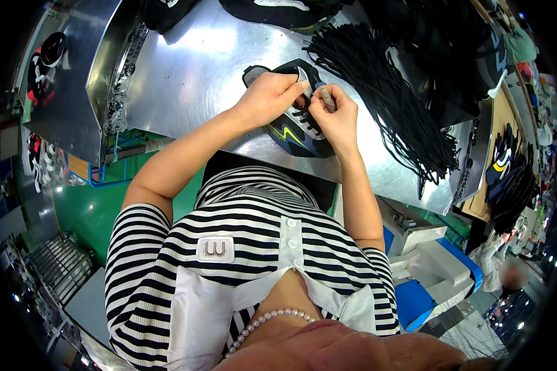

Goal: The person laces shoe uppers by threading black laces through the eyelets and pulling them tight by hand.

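A dark shoe upper (293, 137) with grey panels and yellow-green lines lies on the metal table in front of me. My left hand (268, 100) grips its upper edge near the opening, thumb and fingers closed. On the other side of the eyelets, my right hand (336, 116) is closed in a pinch, with tan tape wrapped round one finger. What sits between the right fingertips is too small to make out. Dark lacing runs across the eyelets below the hands. A big bundle of black shoelaces (377, 86) lies just right of the right hand.
The shiny metal table (185, 93) has a raised metal side (83, 86) at the left. More black shoe uppers (278, 11) lie along the far edge, and a dark pile (442, 62) stands at the far right. A white and blue unit (436, 266) is beside me at right.
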Tool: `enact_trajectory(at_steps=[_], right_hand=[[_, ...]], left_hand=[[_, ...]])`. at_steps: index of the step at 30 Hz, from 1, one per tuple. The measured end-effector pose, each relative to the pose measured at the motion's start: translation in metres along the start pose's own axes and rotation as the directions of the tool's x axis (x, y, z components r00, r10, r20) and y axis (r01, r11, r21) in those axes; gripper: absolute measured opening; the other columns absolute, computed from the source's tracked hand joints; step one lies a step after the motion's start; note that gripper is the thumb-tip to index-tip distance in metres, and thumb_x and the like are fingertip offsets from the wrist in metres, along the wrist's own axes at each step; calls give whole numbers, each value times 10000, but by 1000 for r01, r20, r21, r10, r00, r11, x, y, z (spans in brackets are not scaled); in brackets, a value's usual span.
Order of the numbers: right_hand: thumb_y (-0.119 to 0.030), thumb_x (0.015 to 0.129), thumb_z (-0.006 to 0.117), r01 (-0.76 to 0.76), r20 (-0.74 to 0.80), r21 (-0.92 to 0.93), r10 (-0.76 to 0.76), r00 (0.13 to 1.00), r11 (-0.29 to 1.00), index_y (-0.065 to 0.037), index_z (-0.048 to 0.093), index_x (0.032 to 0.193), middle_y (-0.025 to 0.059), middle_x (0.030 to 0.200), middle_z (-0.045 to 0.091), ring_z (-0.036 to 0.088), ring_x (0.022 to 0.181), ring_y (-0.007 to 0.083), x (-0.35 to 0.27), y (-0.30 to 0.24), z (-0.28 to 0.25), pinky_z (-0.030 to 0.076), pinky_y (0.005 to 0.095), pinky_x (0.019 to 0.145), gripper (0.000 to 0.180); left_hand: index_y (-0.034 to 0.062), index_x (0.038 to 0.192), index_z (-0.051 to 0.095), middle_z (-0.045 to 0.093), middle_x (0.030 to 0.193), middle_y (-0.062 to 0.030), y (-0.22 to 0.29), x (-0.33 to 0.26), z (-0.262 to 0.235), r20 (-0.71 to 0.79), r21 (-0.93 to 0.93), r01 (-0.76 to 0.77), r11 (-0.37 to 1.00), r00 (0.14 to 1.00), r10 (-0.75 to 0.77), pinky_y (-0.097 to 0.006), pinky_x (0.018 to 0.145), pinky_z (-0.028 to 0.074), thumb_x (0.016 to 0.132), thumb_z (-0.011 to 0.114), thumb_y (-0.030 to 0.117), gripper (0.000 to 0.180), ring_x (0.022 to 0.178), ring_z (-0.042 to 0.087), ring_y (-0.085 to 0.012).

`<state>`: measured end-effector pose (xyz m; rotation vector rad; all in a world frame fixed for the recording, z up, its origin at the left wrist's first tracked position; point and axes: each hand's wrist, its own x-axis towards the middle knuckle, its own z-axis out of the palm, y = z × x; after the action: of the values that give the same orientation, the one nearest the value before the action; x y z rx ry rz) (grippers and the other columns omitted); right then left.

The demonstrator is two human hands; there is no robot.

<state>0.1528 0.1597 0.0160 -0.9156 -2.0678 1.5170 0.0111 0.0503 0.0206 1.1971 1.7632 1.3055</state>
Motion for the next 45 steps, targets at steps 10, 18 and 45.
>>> enact_trajectory(at_steps=[10,18,45], right_hand=[[-110,951,644,104,-191,48,-93,977,993,-46,585,975,-30,776,560,437,639,17,9,9,-44,329,183,549,90],[-60,873,726,-104,74,822,76,994,559,-146,488,888,-73,823,518,505,738,30,-2,8,-37,404,174,684,253],[-144,1034,497,53,-50,515,-32,998,856,-83,458,920,-9,714,499,398,529,38,-2,-24,8,322,197,479,136]], left_hand=[[-10,759,641,672,667,-85,16,9,-28,214,47,-167,985,965,153,-319,613,481,996,521,308,414,615,624,-192],[5,998,668,704,874,-100,50,22,-37,-80,389,-546,742,783,618,-344,710,514,935,632,235,242,770,665,-246],[0,1314,543,650,1220,-101,40,-45,-67,-7,-901,74,427,983,-185,-298,924,517,883,690,101,466,1020,655,-154]])
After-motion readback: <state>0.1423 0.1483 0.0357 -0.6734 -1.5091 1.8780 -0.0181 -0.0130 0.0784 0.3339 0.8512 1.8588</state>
